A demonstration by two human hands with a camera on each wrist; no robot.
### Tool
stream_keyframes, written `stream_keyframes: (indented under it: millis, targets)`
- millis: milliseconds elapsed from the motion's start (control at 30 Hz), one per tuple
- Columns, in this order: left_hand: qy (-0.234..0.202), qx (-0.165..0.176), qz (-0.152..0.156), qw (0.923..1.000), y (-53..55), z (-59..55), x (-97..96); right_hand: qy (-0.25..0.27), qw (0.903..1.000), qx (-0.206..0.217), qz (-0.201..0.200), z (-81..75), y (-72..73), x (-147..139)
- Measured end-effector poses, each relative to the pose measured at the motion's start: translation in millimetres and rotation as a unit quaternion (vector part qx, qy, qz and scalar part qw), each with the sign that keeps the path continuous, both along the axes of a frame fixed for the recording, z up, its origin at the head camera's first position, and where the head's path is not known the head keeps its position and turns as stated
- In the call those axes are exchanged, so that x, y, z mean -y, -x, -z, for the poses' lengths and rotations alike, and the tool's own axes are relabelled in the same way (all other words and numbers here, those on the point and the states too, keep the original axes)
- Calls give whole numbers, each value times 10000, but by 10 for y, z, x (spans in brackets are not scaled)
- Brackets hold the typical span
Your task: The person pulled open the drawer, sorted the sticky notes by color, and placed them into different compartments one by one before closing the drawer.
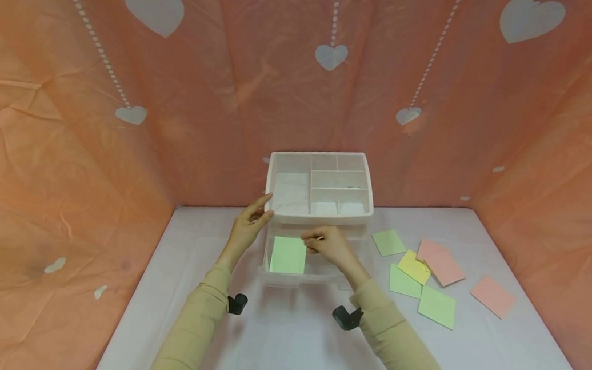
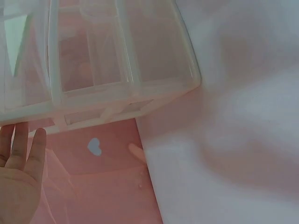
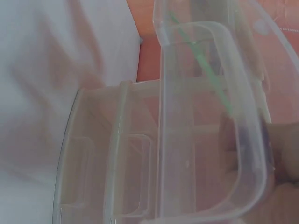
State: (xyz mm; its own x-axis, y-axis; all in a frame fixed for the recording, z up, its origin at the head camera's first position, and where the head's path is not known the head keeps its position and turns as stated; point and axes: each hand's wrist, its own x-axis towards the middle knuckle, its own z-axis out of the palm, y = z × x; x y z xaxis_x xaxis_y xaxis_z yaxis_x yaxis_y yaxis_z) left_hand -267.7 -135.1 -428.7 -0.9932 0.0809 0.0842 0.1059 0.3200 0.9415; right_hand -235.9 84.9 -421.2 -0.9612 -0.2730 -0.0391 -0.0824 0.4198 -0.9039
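A white plastic drawer unit [image 1: 287, 214] stands at the back of the table, its upper clear drawer [image 1: 320, 278] pulled out. A square light-green sticky note pad [image 1: 288, 255] is tilted inside the left part of that drawer. My right hand [image 1: 329, 246] reaches into the drawer and pinches the pad at its upper right corner; through the clear front, the right wrist view shows the green pad [image 3: 201, 60] edge-on. With fairly straight fingers, my left hand [image 1: 245, 227] rests against the unit's left side, near the top tray.
Several green, pink [image 1: 493, 297] and yellow [image 1: 414, 266] note pads lie scattered, some overlapping, right of the unit. The top tray [image 1: 322, 179] is divided into compartments. An orange cloth with hearts [image 1: 261, 91] hangs behind and at both sides of the white table [image 1: 285, 345].
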Motion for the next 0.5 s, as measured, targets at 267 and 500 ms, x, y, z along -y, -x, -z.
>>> stream_keyframes:
  millis: [267, 500]
  targets:
    - [60, -205, -19, 9998, 19, 73, 8, -116, 9994, -124, -307, 44, 6, 14]
    - [16, -201, -33, 9998, 11, 65, -3, 73, 9999, -36, -126, 27, -16, -11]
